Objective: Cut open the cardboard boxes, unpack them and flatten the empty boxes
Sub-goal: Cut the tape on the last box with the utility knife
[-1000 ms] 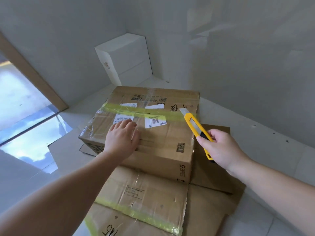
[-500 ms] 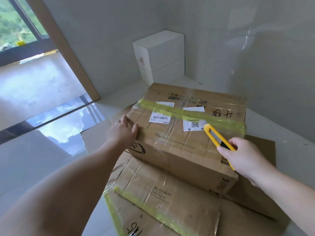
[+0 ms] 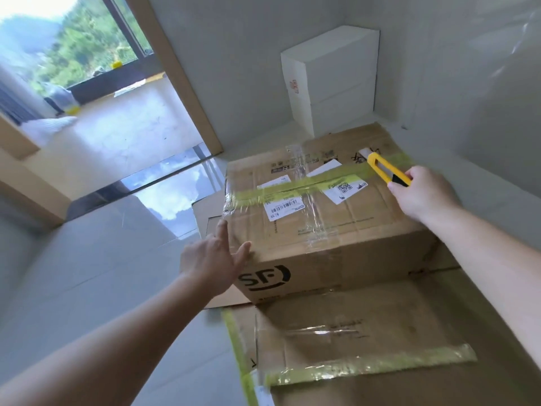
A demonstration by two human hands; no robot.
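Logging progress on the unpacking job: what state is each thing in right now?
Sealed cardboard box: closed, upright, still taped.
Yellow-green tape: uncut along the box's top seam.
Utility knife: blade out, at the tape's far end.
Right hand: grips the knife.
Left hand: open, braced against the box's near left corner.
Flattened cardboard: flat on the floor.
White box: closed.

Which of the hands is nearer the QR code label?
Right. The right hand holds the yellow box cutter just beside the QR code label; the left hand rests at the box's near-left corner.
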